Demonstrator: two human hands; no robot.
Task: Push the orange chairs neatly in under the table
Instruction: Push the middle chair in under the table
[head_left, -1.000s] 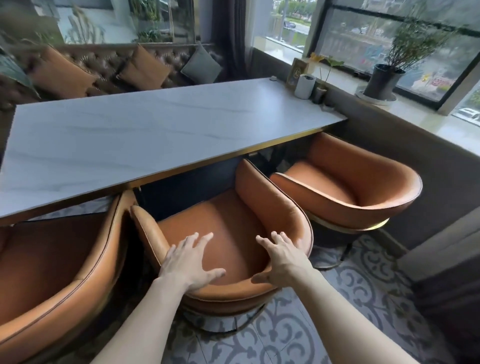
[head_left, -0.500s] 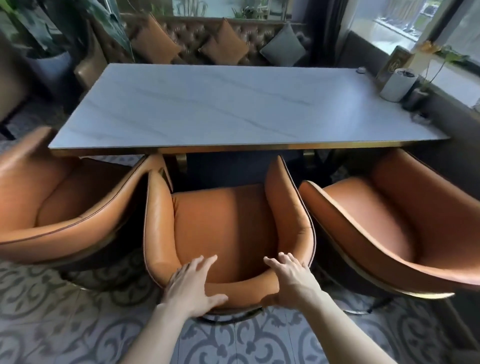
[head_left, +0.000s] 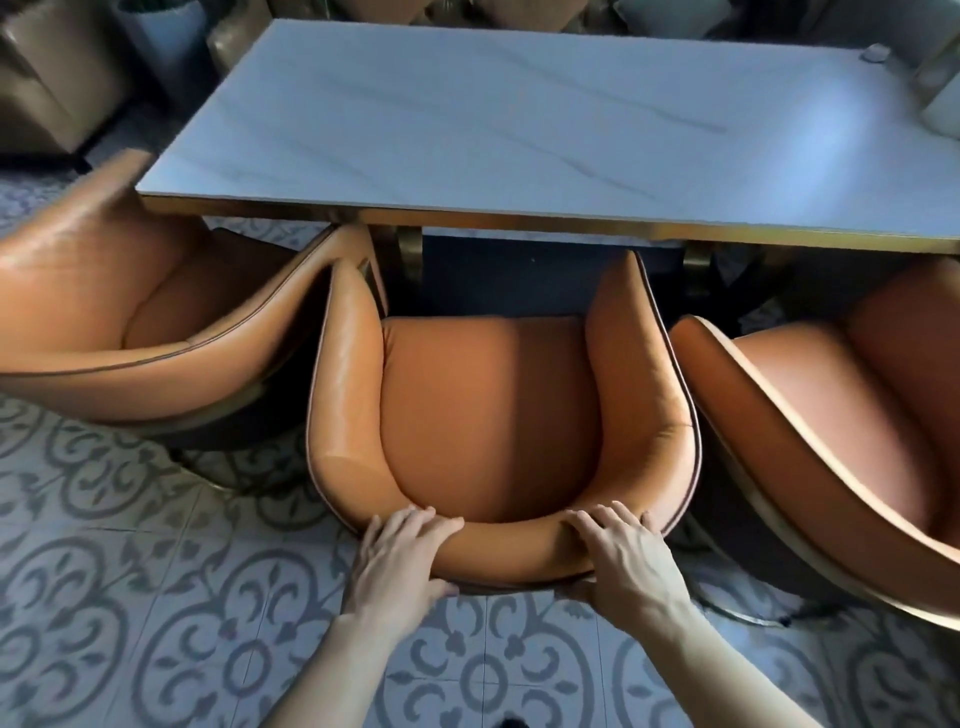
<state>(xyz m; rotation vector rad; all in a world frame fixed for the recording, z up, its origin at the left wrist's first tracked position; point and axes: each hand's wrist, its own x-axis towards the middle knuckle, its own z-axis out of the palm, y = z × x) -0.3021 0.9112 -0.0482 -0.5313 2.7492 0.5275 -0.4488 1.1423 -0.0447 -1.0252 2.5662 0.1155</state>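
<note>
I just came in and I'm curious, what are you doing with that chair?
A person is tidying the seats at a white marble-look table. The left hand and right hand both grip the curved back of the middle orange leather tub chair, which faces the table squarely but is not tucked under it. A left orange chair and a right orange chair sit angled on either side.

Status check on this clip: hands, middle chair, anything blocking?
Left hand, right hand clamped on middle chair backrest. Seat not under table. Side chairs crowd both arms.
</note>
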